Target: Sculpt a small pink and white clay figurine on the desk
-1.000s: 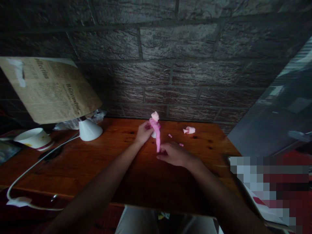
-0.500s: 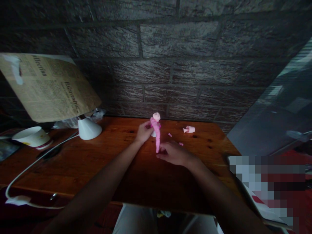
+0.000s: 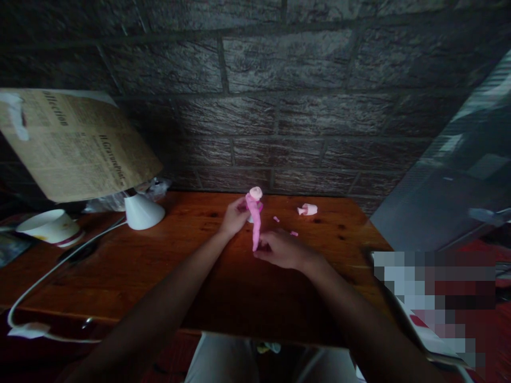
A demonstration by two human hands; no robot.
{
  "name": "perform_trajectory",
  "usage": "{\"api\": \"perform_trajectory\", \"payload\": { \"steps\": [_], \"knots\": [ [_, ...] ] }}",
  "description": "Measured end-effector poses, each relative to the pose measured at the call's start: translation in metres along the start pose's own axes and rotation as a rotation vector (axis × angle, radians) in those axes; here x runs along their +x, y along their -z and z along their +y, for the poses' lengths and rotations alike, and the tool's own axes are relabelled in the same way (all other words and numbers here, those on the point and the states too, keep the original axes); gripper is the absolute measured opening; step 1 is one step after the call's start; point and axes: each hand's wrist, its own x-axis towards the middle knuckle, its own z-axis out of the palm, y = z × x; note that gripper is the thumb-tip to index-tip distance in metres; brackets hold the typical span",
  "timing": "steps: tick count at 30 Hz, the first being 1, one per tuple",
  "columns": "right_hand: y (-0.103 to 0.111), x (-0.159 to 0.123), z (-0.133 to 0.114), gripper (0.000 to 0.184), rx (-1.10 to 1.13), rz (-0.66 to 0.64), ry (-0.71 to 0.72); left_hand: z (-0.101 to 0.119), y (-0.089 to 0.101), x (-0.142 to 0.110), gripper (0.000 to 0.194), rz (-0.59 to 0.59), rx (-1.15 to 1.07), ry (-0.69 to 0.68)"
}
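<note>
A pink clay-like piece stands over the table in front of me, with a pale pink rounded top and a long pink strip hanging down toward me. My left hand grips it from the left, just below the rounded top; a bit of white shows beside those fingers. At the strip's lower tip, the thumb and fingers of my right hand are closed around the end. Two small pink bits, one farther and one nearer, lie beyond my right hand. Behind them rests a pale pink lump with a narrow end.
On the left of the wooden table are a lamp with a newsprint shade, its white cord and a paper cup. A dark brick wall rises behind. A pixelated area covers the lower right.
My right thumb and fingers have come in to the strip's lower tip. My left hand keeps its grip. The view has shifted slightly.
</note>
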Motion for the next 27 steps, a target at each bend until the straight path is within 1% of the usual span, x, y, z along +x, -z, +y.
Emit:
{"api": "perform_trajectory", "payload": {
  "steps": [3, 7, 15, 20, 25, 27],
  "knots": [
    [0.001, -0.001, -0.001, 0.005, 0.003, -0.004, 0.001, 0.001, 0.000, -0.001, 0.029, 0.007, -0.005, 0.005],
    [0.002, -0.001, -0.002, 0.006, -0.003, -0.014, -0.003, 0.004, 0.000, -0.002, 0.031, 0.048, -0.008, 0.016],
    [0.002, -0.001, -0.001, 0.008, -0.005, -0.003, 0.002, 0.009, -0.003, -0.004, 0.032, 0.095, -0.003, -0.050],
    [0.001, -0.001, 0.001, 0.006, 0.003, 0.000, 0.026, 0.014, -0.003, -0.006, 0.029, 0.041, 0.010, -0.043],
    [0.000, 0.000, 0.002, 0.009, -0.015, -0.015, 0.013, 0.017, -0.002, -0.007, 0.031, 0.047, -0.012, -0.037],
    [0.000, 0.000, 0.001, 0.008, -0.005, -0.009, 0.022, 0.015, -0.002, -0.007, 0.032, 0.027, -0.004, -0.025]
  ]
}}
